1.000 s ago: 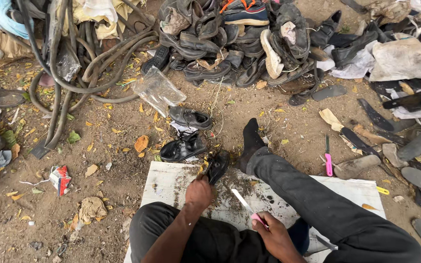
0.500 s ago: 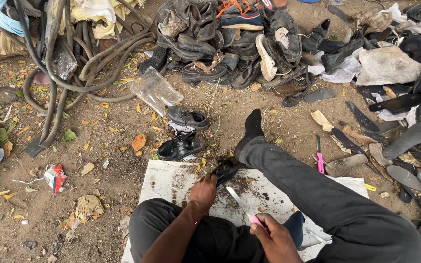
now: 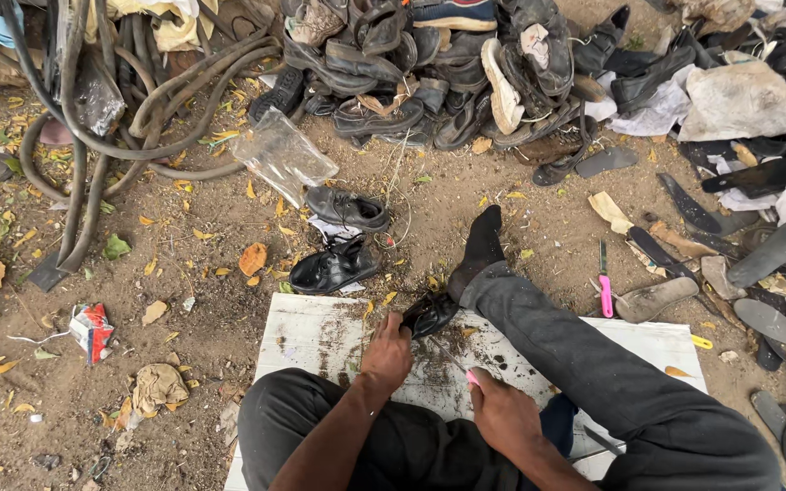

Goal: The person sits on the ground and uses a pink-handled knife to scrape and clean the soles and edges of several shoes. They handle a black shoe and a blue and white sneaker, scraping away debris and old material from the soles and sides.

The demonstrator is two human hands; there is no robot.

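L hand (image 3: 386,353) now grips black shoe (image 3: 429,314) at white board's (image 3: 307,332) top edge; R hand (image 3: 502,414), closed on pink-handled knife (image 3: 455,364), has moved closer.

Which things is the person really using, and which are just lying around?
In use:
left hand holding black shoe
right hand holding pink-handled blade
white board

Lying about:
shoe pile
black shoe pair
hoses
pink knife
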